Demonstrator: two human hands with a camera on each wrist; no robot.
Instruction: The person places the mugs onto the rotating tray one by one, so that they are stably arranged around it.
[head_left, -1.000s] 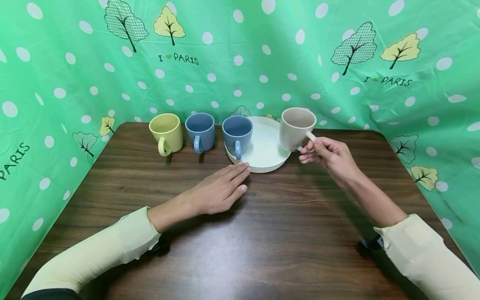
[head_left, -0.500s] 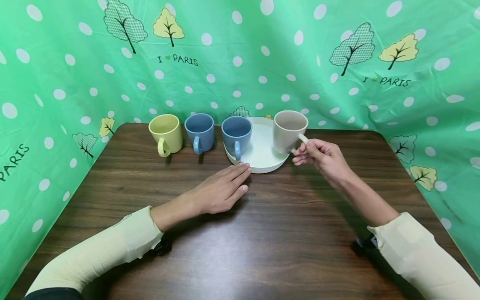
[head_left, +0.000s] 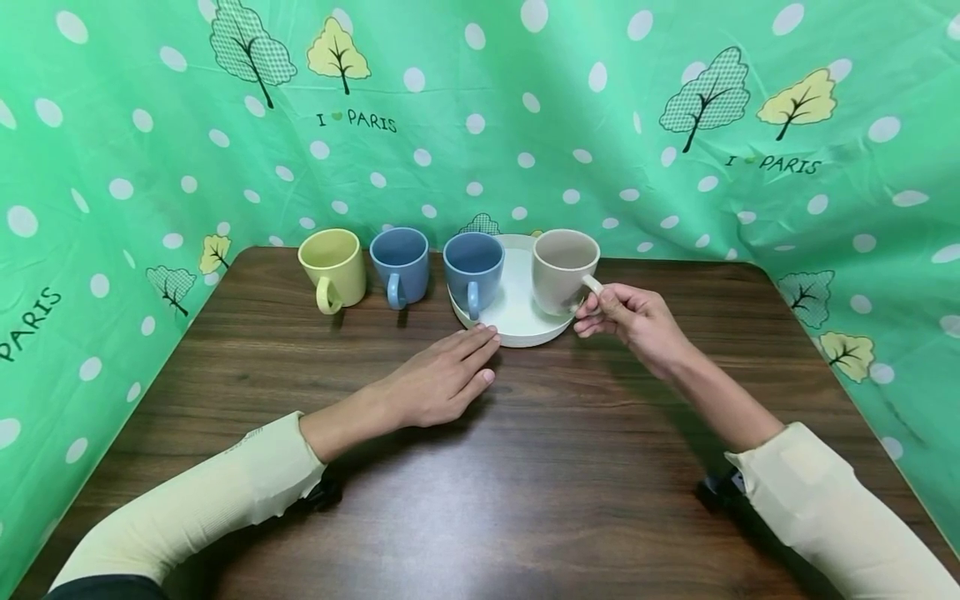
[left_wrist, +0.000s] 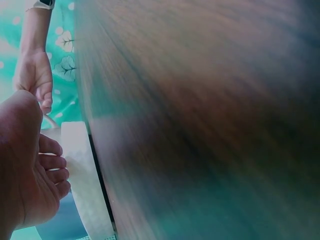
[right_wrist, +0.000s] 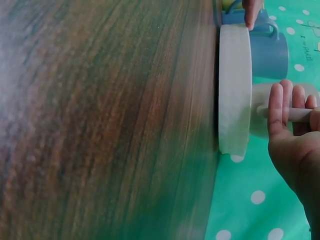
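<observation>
A pale beige mug (head_left: 564, 273) is upright over the right part of a round white tray (head_left: 517, 323). My right hand (head_left: 633, 327) pinches its handle between thumb and fingers. In the right wrist view the mug's base (right_wrist: 260, 112) is right at the tray's rim. A blue mug (head_left: 474, 271) stands on the tray's left part, handle toward me. My left hand (head_left: 442, 379) lies with fingers straight, fingertips at the tray's front rim. The left wrist view shows those fingers (left_wrist: 55, 167) against the tray's side (left_wrist: 82, 170).
Left of the tray, a second blue mug (head_left: 401, 265) and a yellow mug (head_left: 332, 268) stand on the dark wooden table (head_left: 540, 467), handles toward me. A green dotted curtain (head_left: 480, 100) hangs behind and beside the table.
The beige mug in my right hand has moved left and lower, from the tray's right edge to over its right part. My left hand has stayed at the rim.
</observation>
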